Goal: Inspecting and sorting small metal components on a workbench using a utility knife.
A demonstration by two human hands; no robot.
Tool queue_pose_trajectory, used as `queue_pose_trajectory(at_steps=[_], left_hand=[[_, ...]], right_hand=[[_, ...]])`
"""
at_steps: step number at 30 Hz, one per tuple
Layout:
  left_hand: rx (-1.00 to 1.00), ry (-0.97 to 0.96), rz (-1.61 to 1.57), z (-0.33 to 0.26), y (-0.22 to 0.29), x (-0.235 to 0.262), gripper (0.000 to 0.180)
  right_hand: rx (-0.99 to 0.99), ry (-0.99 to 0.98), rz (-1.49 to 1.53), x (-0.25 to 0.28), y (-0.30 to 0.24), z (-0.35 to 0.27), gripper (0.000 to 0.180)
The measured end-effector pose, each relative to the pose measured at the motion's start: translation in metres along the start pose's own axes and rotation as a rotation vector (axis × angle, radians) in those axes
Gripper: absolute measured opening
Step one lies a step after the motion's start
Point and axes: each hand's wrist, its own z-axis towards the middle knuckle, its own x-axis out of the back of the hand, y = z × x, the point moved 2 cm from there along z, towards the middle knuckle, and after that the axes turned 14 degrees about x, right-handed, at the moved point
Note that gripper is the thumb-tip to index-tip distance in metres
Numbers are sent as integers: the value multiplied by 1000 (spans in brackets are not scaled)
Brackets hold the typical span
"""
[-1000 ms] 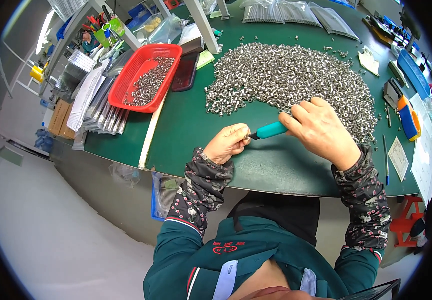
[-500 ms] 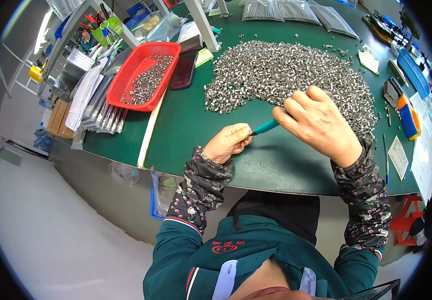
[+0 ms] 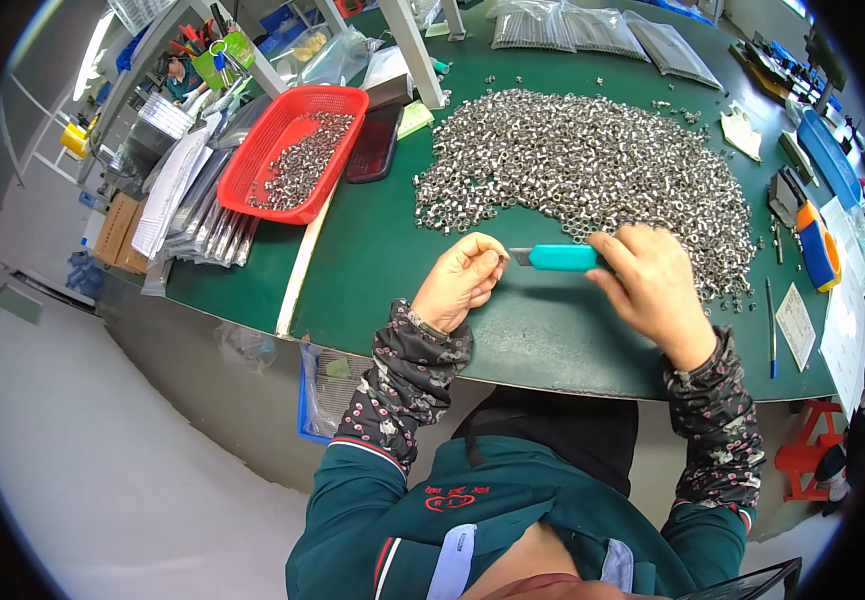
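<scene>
1. Two bare hands work over a green bench (image 3: 393,260), both wearing dark patterned sleeves.
2. Right hand (image 3: 653,290): its grip is clamped on a teal utility knife (image 3: 558,258), fingers wrapped round the rear of the handle. The knife lies roughly level, its short blade end pointing toward the left hand.
3. Left hand (image 3: 463,280): fingers curled inward with thumb and fingertips pinched together just beside the blade tip. Something small may sit in that pinch, but it is too small to tell.
4. The knife is held above the bench's near part, between the two hands and just in front of the heap of small silver metal parts (image 3: 583,170).
5. That heap spreads wide across the middle of the bench, with stray pieces scattered at its edges; the right hand's knuckles are close to its near rim.
6. A red plastic basket (image 3: 263,150) stands well apart to the left, holding more of the same silver parts.
7. A dark flat tray (image 3: 373,145) lies just beside the basket on its right.
8. Clear bags (image 3: 573,25) of parts lie at the far edge of the bench.
</scene>
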Motion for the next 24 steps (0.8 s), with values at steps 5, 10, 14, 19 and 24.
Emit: queue_pose_trajectory(at_steps=[5,10,14,19,24], left_hand=[[-52,-8,-20,0,2,0,9],[-76,-13,-43,1,1,1,10],[-78,-6,-33,1,0,1,10],[-97,-11,-24,1,-3,7,9],[-106,13,-31,1,-2,8,9]], right_hand=[[-319,-26,435,-23,-9,-19,22],[-375,-40,556,-34,-12,-21,22],[-389,-90,620,-36,-12,-21,22],[-447,-167,743,-37,-11,-19,23],[-395,-121,635,-42,-12,-21,23]])
